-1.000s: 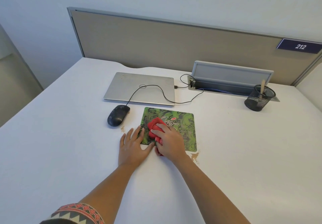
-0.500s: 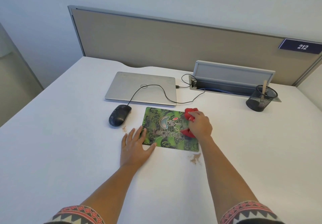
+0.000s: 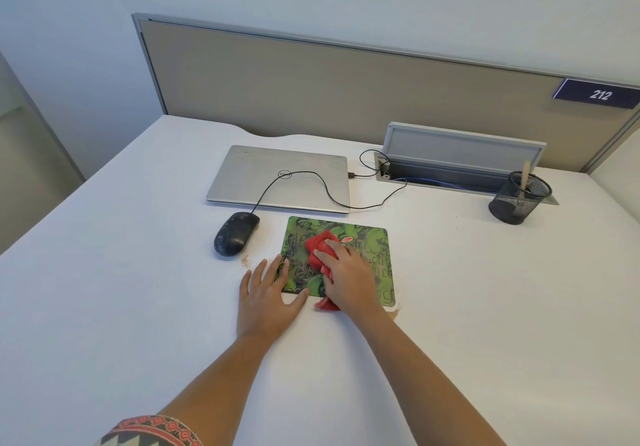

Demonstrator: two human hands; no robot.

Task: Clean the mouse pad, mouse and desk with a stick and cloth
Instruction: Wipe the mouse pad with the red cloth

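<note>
Nearest the viewer, a patterned sleeve (image 3: 149,431) leads up to the left grip (image 3: 268,293), which lies flat with its fingers spread. The palm is on the white surface (image 3: 138,307) and the fingertips press the near left corner of the green printed mouse pad (image 3: 374,237), pinning it. Just to its right, the right grip (image 3: 349,279) curls over a bunched red cloth (image 3: 320,246) and presses it onto the pad; a tail of cloth trails out behind the wrist. The cloth is soft and light, so it is best held as a wad under the palm. The pad looks thin, limp and likely to creep under rubbing, so holding it at a corner makes sense. Brown crumbs (image 3: 246,260) lie on the surface just ahead of the left grip's fingertips, and a second smear (image 3: 394,314) sits beside the right wrist at the pad's near right corner. Ahead and left of the left grip rests the dusty black wired mouse (image 3: 236,238). It is hard, smooth and tethered, so it is probably best gripped by its sides. Beyond both grips lies a closed silver laptop (image 3: 277,175), which the mouse cable (image 3: 329,196) crosses. Far to the right of the right grip stands a mesh pen cup (image 3: 519,199) holding the wooden stick (image 3: 526,175), which is slim, rigid and easy to pinch by its top end.
</note>
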